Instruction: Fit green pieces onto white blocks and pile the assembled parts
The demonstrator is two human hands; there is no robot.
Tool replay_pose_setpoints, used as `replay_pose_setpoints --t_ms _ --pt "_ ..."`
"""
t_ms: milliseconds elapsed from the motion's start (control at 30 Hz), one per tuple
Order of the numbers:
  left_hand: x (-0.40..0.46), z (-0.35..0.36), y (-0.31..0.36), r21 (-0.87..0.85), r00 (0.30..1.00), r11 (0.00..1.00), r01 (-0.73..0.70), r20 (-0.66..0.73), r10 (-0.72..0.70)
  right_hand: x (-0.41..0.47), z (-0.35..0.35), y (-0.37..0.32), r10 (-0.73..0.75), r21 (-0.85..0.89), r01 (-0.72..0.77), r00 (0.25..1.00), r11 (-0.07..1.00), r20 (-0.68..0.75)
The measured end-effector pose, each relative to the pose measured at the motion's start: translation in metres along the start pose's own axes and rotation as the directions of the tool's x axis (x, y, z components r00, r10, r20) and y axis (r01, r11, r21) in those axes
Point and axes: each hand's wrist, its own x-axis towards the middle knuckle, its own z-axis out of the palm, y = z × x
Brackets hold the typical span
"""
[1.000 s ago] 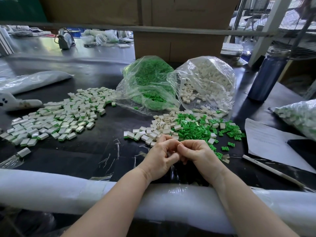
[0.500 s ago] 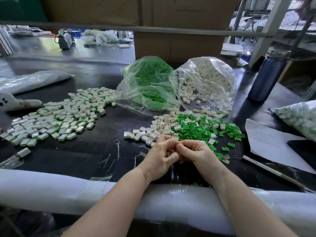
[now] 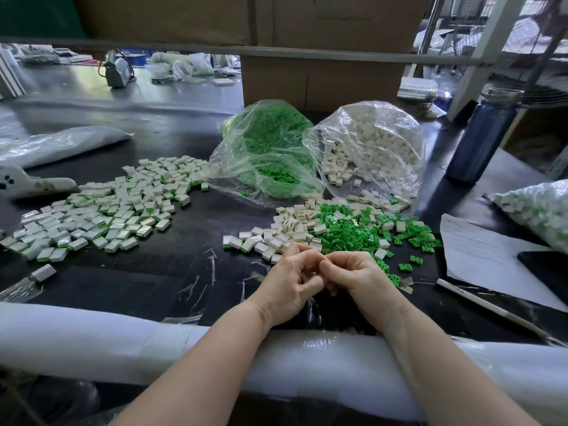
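My left hand (image 3: 289,284) and my right hand (image 3: 359,278) meet fingertip to fingertip just above the black table's near edge. The left hand's curled fingers grip a small white block (image 3: 303,276), of which only a sliver shows. With thumb and fingers, the right hand pinches a small piece against it, seemingly a green piece, hidden by the fingers. Just beyond the hands lie loose white blocks (image 3: 295,226) and loose green pieces (image 3: 353,229). Assembled white-and-green parts (image 3: 101,210) are spread in a wide pile at the left.
Two open clear bags lie behind the loose parts, one of green pieces (image 3: 267,149), one of white blocks (image 3: 375,142). A blue bottle (image 3: 482,136) stands at the right, with paper (image 3: 491,259) and another filled bag (image 3: 541,210). A white padded roll (image 3: 92,339) runs along the front edge.
The hands stay pressed together in the same spot; only the fingers have shifted slightly around the part between them.
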Motion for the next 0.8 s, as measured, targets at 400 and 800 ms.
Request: replay_pose_setpoints --t_ms 400,800 --pt "0.0004 0.0008 -0.0010 0.003 1.000 1.000 0.011 0.006 -0.011 -0.0002 0.0011 -0.0017 0.020 -0.005 -0.020 1.000 1.000 -0.014" --pt "0.0005 -0.0005 -0.0007 -0.021 1.000 1.000 0.015 -0.006 -0.015 -0.0005 -0.0007 -0.0001 0.021 0.041 -0.023 0.999 0.999 0.045"
